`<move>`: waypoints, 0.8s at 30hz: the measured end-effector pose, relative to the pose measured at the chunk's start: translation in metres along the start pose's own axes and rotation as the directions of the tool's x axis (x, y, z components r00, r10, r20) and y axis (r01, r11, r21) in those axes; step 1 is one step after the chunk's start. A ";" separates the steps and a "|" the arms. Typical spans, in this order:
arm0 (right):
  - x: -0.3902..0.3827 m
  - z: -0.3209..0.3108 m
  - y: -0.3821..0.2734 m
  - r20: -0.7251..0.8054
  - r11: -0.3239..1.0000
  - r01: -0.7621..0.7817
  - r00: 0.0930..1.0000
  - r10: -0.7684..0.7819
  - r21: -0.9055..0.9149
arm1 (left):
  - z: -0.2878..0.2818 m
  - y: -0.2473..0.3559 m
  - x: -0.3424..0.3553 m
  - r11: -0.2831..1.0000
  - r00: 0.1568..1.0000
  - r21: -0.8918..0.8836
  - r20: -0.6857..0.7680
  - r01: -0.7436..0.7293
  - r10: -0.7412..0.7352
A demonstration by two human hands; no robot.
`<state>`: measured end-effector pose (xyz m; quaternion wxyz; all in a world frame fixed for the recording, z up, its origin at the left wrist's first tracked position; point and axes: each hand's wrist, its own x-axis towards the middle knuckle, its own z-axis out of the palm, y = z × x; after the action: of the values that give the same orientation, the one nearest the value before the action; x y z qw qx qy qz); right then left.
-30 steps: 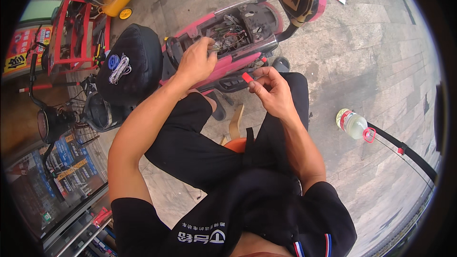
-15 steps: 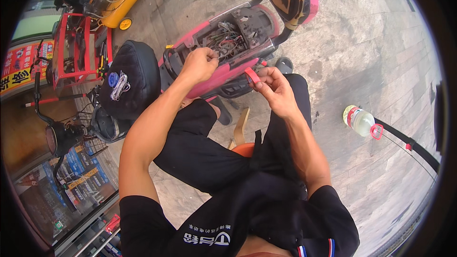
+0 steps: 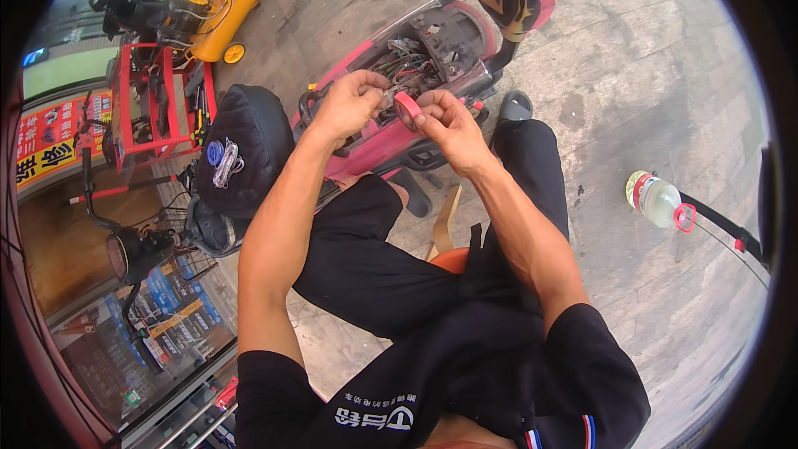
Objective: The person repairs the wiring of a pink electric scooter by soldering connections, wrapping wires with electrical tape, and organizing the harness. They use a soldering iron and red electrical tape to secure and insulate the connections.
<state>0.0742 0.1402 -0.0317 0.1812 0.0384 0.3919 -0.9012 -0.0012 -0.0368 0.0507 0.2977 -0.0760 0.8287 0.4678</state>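
My right hand (image 3: 450,129) is closed on a roll of red tape (image 3: 406,106), thumb and fingers gripping its right side. Close by on the left, my left hand (image 3: 351,106) is closed in a pinch near the roll; what its fingertips hold is too small to make out. Both hands are over the open body of a pink electric scooter (image 3: 366,152). Inside its compartment lies a tangle of thin wires (image 3: 407,62), partly hidden behind my hands.
A black scooter seat (image 3: 249,129) carries a blue tape roll (image 3: 215,152) and a bundle of pale cord (image 3: 228,168). Farther left stand a red metal rack (image 3: 125,116) and a yellow air compressor (image 3: 226,21). A large plastic bottle (image 3: 657,199) lies on the floor at right.
My right hand has brought the red tape roll left and up, close to my left hand. The left hand's fingers have moved slightly right and up. The whole view has shifted a little.
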 end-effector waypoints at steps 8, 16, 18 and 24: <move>0.010 0.002 0.006 0.039 1.000 -0.007 0.999 0.007 -0.005 | -0.005 -0.011 -0.001 0.995 0.996 0.051 0.035 -0.088 0.087; 0.021 -0.008 0.000 0.034 0.989 -0.142 0.990 0.140 0.049 | -0.008 -0.020 0.000 0.988 0.992 0.090 0.040 -0.124 0.121; 0.021 -0.007 -0.001 0.027 0.987 -0.139 0.990 0.137 0.083 | -0.008 -0.021 0.001 0.986 0.991 0.097 0.036 -0.134 0.131; 0.025 -0.004 -0.003 0.001 0.983 -0.169 0.986 0.169 0.067 | -0.009 -0.020 -0.001 0.975 0.982 0.128 0.061 -0.183 0.177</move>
<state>0.0495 0.1372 -0.0376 0.2546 0.0797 0.3572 -0.8951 0.0038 -0.0552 0.0394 0.2790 0.0310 0.8539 0.4382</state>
